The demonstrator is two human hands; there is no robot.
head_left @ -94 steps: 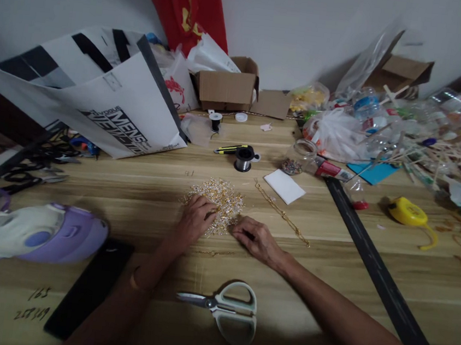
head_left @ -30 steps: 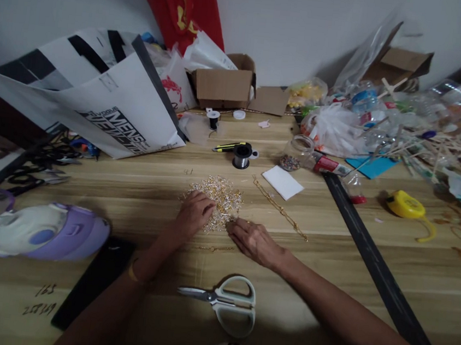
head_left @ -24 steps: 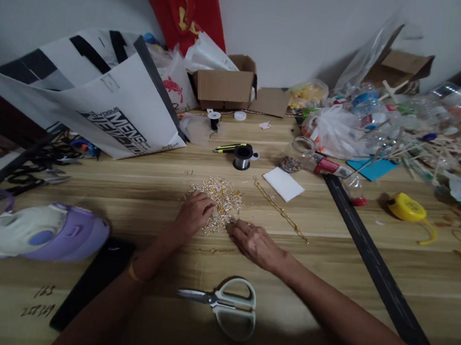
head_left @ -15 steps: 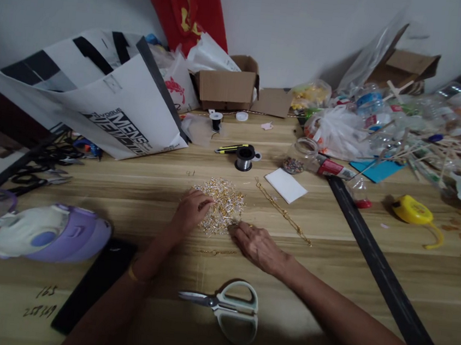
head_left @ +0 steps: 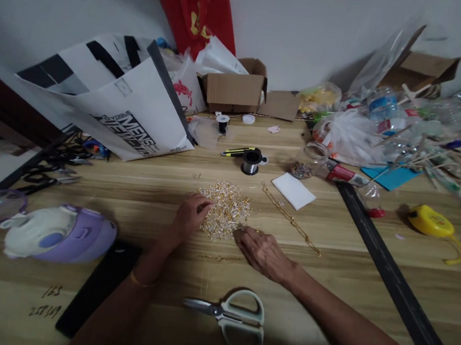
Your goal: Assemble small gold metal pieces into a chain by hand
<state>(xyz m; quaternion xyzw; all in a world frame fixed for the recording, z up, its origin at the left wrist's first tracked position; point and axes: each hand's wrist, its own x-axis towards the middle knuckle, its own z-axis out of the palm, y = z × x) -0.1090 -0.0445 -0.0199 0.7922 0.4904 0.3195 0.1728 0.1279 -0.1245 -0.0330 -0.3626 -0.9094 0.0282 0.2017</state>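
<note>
A loose pile of small gold and clear beads (head_left: 226,210) lies on the wooden table. At its left edge is my left hand (head_left: 190,215), fingers curled in and the tips on the beads. My right hand (head_left: 265,253) rests at the pile's lower right edge with its fingers pressed together. Whatever either hand pinches is too small or hidden to name. A gold chain (head_left: 291,218) stretches across the wood to the right of the pile. Below the pile is a shorter gold chain (head_left: 220,258). Closer to me lie scissors with pale handles (head_left: 242,323), blades pointing left.
Behind the pile stand a wire spool (head_left: 251,162), a yellow-black cutter (head_left: 237,152) and a jar of beads (head_left: 308,161). A folded white paper (head_left: 293,190) and a yellow tape measure (head_left: 431,221) are to the right. At left are a purple-white bottle (head_left: 63,234) and a black phone-like slab (head_left: 96,290).
The camera view has turned slightly left, so everything sits a little further right. Both hands stay at the edges of the bead pile with hardly any change in pose.
</note>
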